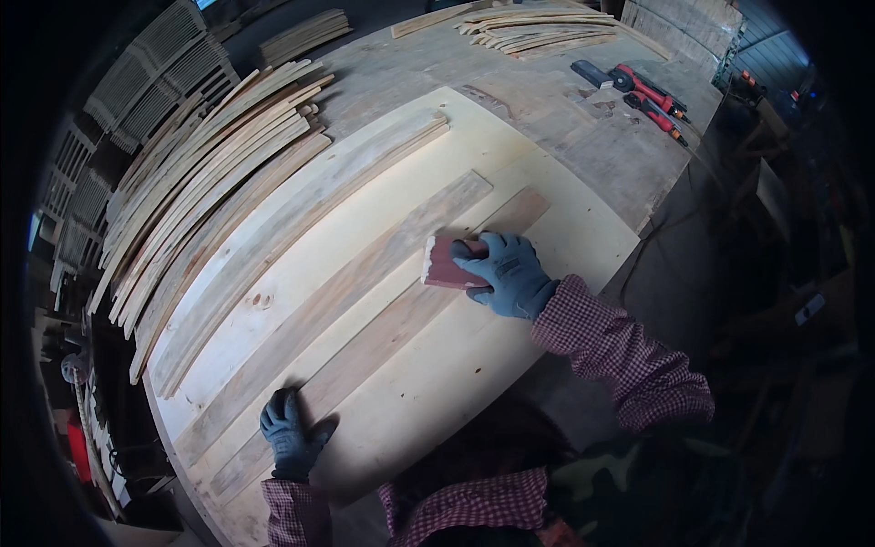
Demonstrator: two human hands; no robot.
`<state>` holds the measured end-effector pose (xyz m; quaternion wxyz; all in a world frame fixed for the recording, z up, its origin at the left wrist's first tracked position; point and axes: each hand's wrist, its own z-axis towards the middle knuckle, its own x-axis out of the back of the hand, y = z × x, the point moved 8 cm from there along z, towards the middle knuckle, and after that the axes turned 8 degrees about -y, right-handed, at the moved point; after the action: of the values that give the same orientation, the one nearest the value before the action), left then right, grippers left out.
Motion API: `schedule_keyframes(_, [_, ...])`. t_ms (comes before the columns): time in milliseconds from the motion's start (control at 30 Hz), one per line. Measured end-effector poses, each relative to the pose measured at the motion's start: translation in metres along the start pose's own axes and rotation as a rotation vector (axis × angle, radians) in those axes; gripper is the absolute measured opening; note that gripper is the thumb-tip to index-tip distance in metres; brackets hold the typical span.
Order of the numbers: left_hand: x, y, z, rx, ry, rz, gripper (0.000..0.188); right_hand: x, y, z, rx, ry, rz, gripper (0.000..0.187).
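Observation:
My right hand, in a blue-grey work glove, grips a dark red sanding block with pale, ragged ends. The block rests on the nearest wooden plank, towards its far right end. My left hand, gloved alike, lies on the same plank near its lower left end, with thumb and fingers apart. Beside it, a second plank lies roughly parallel. Farther off are longer, slightly curved planks, partly overlapping. All of these lie on a pale plywood sheet.
A heap of long wooden slats covers the table's left side. More slats lie at the far edge. Two red-and-black power tools with cords lie at the far right, beside a dark block. Slatted stacks stand behind the left heap.

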<state>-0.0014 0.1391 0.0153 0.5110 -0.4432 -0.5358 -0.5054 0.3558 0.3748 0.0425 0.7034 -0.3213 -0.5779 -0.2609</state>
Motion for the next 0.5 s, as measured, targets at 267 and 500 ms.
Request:
schedule_keyframes(267, [0.018, -0.006, 0.014, -0.038, -0.088, 0.002, 0.078, -0.001, -0.057, 0.006, 0.439, -0.184, -0.019, 0.057])
schedule_keyframes(500, [0.019, 0.002, 0.005, -0.231, 0.061, -0.047, 0.083, 0.017, 0.192, 0.01, -0.24, -0.436, -0.021, 0.081])
